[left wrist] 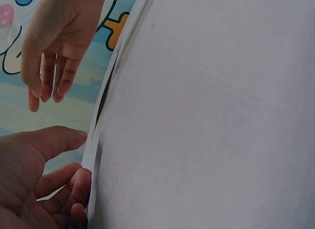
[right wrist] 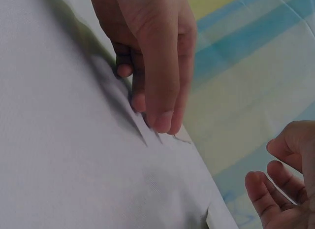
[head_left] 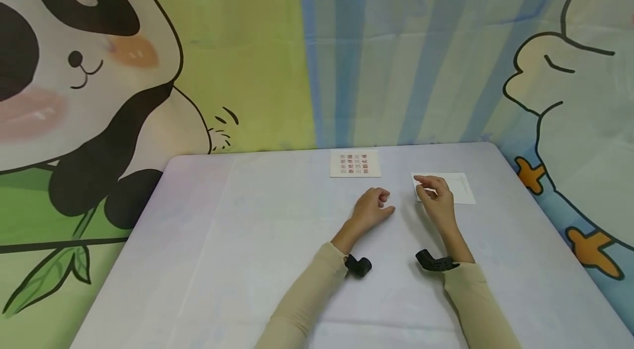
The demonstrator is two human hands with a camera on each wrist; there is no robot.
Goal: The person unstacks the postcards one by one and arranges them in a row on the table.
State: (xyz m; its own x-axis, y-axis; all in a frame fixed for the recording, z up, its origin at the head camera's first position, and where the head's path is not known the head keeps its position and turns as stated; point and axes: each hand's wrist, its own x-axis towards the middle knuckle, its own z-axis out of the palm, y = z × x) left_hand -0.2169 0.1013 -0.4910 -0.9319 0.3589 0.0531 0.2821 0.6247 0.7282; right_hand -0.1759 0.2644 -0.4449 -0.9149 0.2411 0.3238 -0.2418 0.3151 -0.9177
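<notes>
Right hand (head_left: 437,198) hovers, fingers loosely bent, tips touching the blank white paper (head_left: 455,188) near the tabletop's far right corner. Left hand (head_left: 372,208) rests alongside, loosely curled, empty. The card's (head_left: 355,163) red print is unreadable.

Setting: staged recording booth rather than a lived-in room. Rounded worktop (head_left: 247,239) under a pale lavender-white cloth; behind it a hung cartoon fabric backdrop (head_left: 257,52) with fold creases, showing a panda, bamboo and blue stripes. Small white printed card with red characters (head_left: 355,163) at the far edge.
</notes>
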